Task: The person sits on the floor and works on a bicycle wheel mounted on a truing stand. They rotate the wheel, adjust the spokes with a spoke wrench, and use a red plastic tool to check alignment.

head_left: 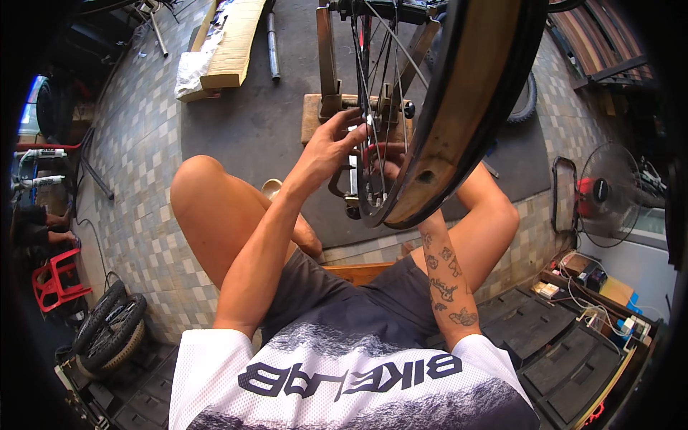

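Observation:
A bicycle wheel without a tyre stands upright in a metal truing stand [328, 64], close in front of me. Its black rim carries a tan inner strip [469, 107] with a dark hole low down. My left hand [326, 147] reaches to the wheel's left side, fingers apart and bent, the tips at the spokes [378, 79]. On the far side of the spokes, my right hand [393, 161] is partly hidden by the rim. Its fingers close around a small red tool [374, 149], whose exact kind I cannot make out. The stand's wooden base [310, 118] lies beneath.
A long open cardboard box [233, 54] and a metal tube [273, 46] lie on the dark mat ahead. A standing fan [609, 193] is at right, above a wired workbox [573, 287]. Tyres [111, 326] and a red plastic stool [61, 279] are at left.

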The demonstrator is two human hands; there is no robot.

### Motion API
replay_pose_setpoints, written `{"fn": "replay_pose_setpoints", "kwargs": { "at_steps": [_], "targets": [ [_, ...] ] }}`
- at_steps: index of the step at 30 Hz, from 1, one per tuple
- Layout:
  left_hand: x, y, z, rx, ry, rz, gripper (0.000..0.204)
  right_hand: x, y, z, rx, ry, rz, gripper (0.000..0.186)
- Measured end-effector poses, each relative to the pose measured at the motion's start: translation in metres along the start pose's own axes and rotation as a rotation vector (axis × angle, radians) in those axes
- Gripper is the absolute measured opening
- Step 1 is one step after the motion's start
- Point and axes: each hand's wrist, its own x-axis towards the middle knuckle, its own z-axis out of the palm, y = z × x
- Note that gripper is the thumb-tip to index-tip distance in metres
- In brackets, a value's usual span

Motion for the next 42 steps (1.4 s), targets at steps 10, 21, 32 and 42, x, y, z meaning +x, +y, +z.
{"fn": "replay_pose_setpoints", "kwargs": {
  "at_steps": [10, 21, 32, 42],
  "targets": [
    [0.007, -0.011, -0.001, 0.088, 0.005, 0.05, 0.059, -0.004, -0.005, 0.018, -0.285, 0.059, -0.133, 0.022],
    [-0.016, 0.001, -0.016, -0.074, -0.153, -0.179, 0.04, 0.006, -0.002, 0.006, 0.134, -0.103, 0.13, 0.046],
    [-0.011, 0.002, -0.002, -0.101, -0.153, -0.163, 0.024, 0.006, -0.005, 0.005, 0.171, -0.161, 0.169, 0.052],
    [-0.007, -0.003, 0.013, 0.427, 0.172, -0.072, 0.044, 0.017, 0.007, -0.004, -0.225, -0.009, -0.047, 0.02]
  ]
}}
